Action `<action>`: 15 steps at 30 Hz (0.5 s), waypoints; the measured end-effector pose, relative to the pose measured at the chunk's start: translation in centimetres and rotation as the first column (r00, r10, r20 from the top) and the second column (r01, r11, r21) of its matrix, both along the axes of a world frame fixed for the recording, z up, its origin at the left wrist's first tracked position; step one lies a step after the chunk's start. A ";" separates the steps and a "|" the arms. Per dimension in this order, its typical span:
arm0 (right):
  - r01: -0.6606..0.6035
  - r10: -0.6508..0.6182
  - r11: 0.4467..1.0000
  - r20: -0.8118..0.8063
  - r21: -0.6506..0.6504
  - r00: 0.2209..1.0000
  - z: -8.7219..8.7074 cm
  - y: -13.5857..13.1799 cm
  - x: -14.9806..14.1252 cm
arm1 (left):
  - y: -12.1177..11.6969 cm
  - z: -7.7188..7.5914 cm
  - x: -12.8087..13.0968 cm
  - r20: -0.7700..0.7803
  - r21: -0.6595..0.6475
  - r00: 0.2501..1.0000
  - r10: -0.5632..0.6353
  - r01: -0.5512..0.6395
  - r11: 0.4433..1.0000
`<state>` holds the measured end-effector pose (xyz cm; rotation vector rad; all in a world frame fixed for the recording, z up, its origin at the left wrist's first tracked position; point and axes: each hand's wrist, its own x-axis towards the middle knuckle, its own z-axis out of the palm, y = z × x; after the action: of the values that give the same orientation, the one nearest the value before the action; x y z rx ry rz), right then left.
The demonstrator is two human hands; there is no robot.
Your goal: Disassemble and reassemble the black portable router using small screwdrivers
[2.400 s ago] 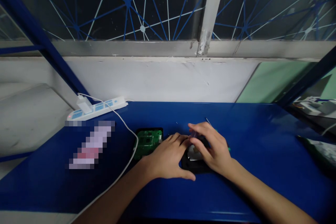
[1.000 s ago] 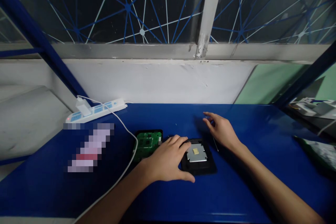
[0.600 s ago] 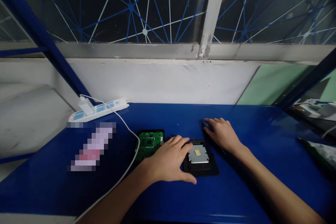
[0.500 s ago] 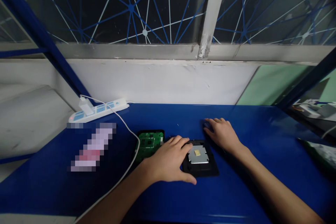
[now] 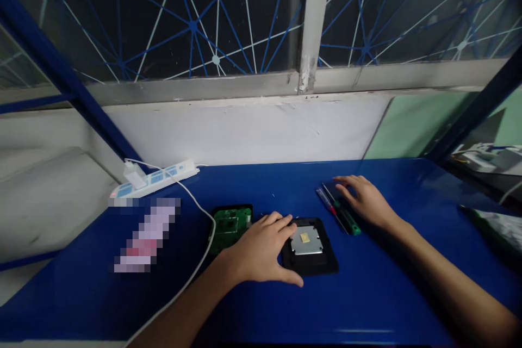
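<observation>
My left hand [image 5: 267,247] lies spread, its fingertips at the left edge of a square black casing half [image 5: 329,261]. A silver metal plate [image 5: 312,247] with a small yellowish pad [image 5: 305,237] is fitted inside that casing. Partly behind my left hand is a green circuit board [image 5: 224,227] in a black housing. My right hand [image 5: 364,199] hovers over the table with thumb and fingers apart. Just left of it lie two screwdrivers side by side, a green-handled screwdriver [image 5: 351,223] and a screwdriver with a clear and red handle [image 5: 325,199].
A white power strip [image 5: 157,178] with a plugged-in charger [image 5: 134,174] stands at the back left. Its white cable [image 5: 204,211] runs forward past the circuit board. A blurred-out pinkish item [image 5: 149,236] lies on the blue table [image 5: 326,310]. At the right edge sits a dark green and whitish bag-like item [image 5: 495,234].
My right hand has moved right, uncovering the two screwdrivers on the table. My left hand stays by the casing. The camera view has shifted slightly.
</observation>
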<state>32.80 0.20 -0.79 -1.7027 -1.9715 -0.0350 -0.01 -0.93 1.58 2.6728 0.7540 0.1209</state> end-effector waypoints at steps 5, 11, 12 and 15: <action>0.000 -0.001 1.000 -0.133 -0.004 0.991 -0.2 -0.2 0.2 | -0.9 0.3 1.7 0.029 0.010 0.999 -0.016 0.016 1.000; -0.045 0.046 0.999 -0.124 0.013 0.991 0.3 -0.4 -0.9 | -2.2 0.4 3.6 0.067 0.070 0.997 -0.040 0.035 0.997; -0.046 0.048 0.999 -0.120 0.015 0.992 0.3 -0.4 -0.9 | -2.4 0.4 3.9 0.060 0.089 0.997 -0.046 0.040 0.995; -0.039 0.042 0.999 -0.119 0.029 0.992 0.2 -0.4 -0.7 | -2.7 0.6 4.7 0.045 0.137 0.997 -0.058 0.052 0.989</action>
<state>32.06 -0.21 -0.55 -1.6100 -1.9085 0.0537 4.69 -3.65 2.18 2.8054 0.6786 0.2307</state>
